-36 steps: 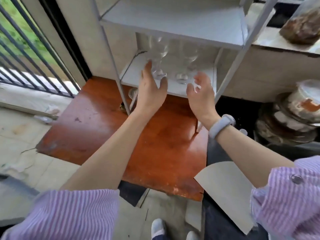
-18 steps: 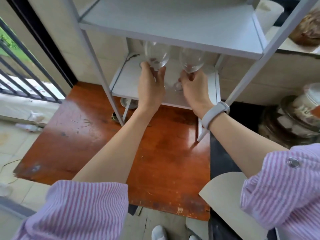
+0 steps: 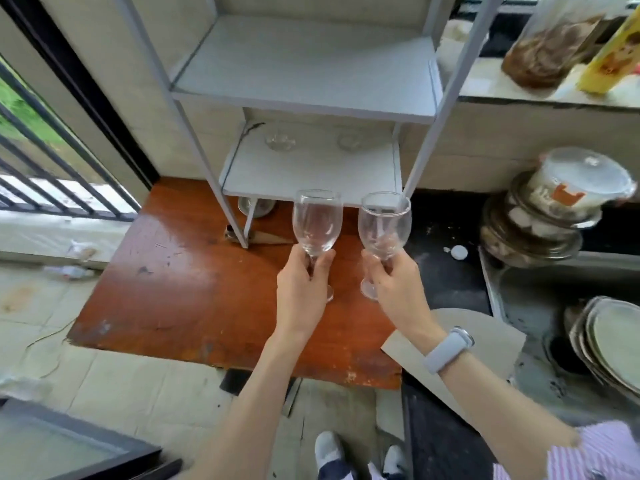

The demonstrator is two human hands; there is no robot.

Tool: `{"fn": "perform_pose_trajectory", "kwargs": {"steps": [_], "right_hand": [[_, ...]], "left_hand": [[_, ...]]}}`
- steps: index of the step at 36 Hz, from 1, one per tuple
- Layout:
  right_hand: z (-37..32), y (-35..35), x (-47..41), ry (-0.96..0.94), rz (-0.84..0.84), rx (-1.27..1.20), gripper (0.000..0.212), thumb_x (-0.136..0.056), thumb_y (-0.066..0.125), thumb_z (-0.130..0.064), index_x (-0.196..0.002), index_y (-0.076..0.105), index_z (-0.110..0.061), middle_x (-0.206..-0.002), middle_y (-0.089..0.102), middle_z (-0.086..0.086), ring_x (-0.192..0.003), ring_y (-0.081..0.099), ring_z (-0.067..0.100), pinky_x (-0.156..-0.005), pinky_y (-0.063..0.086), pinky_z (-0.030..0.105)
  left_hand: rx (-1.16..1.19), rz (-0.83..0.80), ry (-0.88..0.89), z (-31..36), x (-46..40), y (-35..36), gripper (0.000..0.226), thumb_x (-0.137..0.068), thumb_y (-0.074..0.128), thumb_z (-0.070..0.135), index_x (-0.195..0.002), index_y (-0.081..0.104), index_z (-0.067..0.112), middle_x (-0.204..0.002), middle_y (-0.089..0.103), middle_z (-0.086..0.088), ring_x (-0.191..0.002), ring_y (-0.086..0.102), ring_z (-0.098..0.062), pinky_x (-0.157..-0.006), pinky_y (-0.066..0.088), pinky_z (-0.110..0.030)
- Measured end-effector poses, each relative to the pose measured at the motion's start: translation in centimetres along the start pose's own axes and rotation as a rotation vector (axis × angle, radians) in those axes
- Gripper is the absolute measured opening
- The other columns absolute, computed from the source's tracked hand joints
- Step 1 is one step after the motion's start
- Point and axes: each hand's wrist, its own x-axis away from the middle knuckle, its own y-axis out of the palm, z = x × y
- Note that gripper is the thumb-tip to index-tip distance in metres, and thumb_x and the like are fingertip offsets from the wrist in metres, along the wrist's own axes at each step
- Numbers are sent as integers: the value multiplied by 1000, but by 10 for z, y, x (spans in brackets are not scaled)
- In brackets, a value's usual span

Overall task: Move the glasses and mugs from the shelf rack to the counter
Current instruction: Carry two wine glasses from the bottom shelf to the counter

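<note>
My left hand [image 3: 302, 289] grips the stem of a clear wine glass [image 3: 317, 223], held upright in front of the white shelf rack [image 3: 311, 174]. My right hand [image 3: 398, 289] grips the stem of a second clear wine glass [image 3: 384, 225] beside it. Both glasses hang above the brown wooden board, clear of the rack. Two more glasses [image 3: 280, 142] [image 3: 349, 142] stand at the back of the rack's lower shelf, half hidden under the shelf above. The light stone counter [image 3: 491, 81] runs to the right of the rack.
On the counter stand a jar of brown stuff [image 3: 543, 50] and a yellow packet [image 3: 609, 53]. Lidded containers [image 3: 554, 209] are stacked at the right, plates [image 3: 609, 344] lower right. A small dish [image 3: 256, 206] sits under the rack. Railings [image 3: 52, 168] stand at the left.
Both hands closed on the two front glasses on the lower shelf, then lifted them out of the rack and drew them toward me. The camera view has tilted up and back.
</note>
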Motion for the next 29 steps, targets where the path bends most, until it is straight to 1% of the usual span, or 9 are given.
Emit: {"fn": "perform_pose_trajectory", "kwargs": {"steps": [2, 7, 11, 13, 16, 18, 21, 25, 29], "right_hand": [[7, -14, 17, 25, 27, 12, 13, -91, 54, -23, -78, 53, -22, -57, 55, 1, -46, 52, 0, -46, 38, 6], [16, -68, 46, 102, 151, 10, 16, -89, 57, -18, -76, 53, -8, -54, 54, 10, -43, 50, 1, -44, 35, 7], [16, -130, 67, 97, 289, 69, 24, -89, 57, -18, -68, 51, -9, -54, 48, 7, -45, 42, 7, -49, 34, 20], [15, -168, 84, 105, 361, 65, 23, -89, 57, -18, -73, 54, -1, -55, 49, 9, -49, 42, 12, -52, 34, 24], [13, -228, 118, 94, 474, 86, 19, -88, 58, -20, -70, 53, -18, -48, 51, -7, -46, 45, 4, -48, 34, 14], [15, -273, 147, 85, 547, 102, 22, -88, 58, -22, -68, 50, -25, -45, 50, -8, -44, 45, 3, -46, 35, 12], [20, -344, 199, 114, 662, 146, 27, -89, 57, -27, -65, 50, -18, -49, 53, -6, -46, 47, 6, -47, 36, 13], [25, -434, 284, 125, 838, 145, 31, -89, 57, -20, -61, 46, -28, -41, 56, -18, -41, 50, -3, -43, 34, 7], [36, -515, 374, 168, 966, 163, 14, -89, 56, -27, -83, 58, -14, -51, 52, -8, -47, 47, 3, -51, 37, 15]], "left_hand": [[8, -52, -14, 4, 16, 11, 12, -90, 53, 30, -83, 50, 38, -68, 58, 5, -53, 58, -4, -45, 42, -6], [13, -191, 47, 27, 40, 51, 7, -90, 53, 31, -89, 53, 24, -66, 58, 3, -55, 56, -8, -44, 42, -8], [-20, -274, 155, 60, 55, 100, 22, -90, 53, 32, -82, 50, 12, -62, 55, -5, -49, 49, -4, -46, 41, -17], [-36, -316, 228, 81, 69, 130, 26, -90, 54, 32, -78, 48, 10, -57, 51, 1, -48, 48, -4, -47, 38, -18], [-38, -411, 335, 116, 99, 181, 24, -89, 55, 33, -83, 52, 10, -58, 53, 4, -54, 50, -6, -52, 38, -25], [-14, -477, 400, 141, 127, 218, 25, -89, 56, 33, -85, 54, 8, -59, 53, 4, -54, 49, -9, -55, 39, -29], [27, -574, 488, 179, 182, 274, 23, -88, 57, 31, -78, 52, 12, -55, 49, 8, -52, 46, -6, -52, 37, -21], [91, -715, 570, 225, 269, 347, 28, -87, 59, 29, -66, 41, 31, -50, 51, 11, -49, 48, 4, -48, 38, -15], [153, -875, 623, 262, 363, 417, 29, -87, 60, 26, -66, 41, 30, -53, 57, 23, -48, 49, 6, -49, 36, -9]]}}
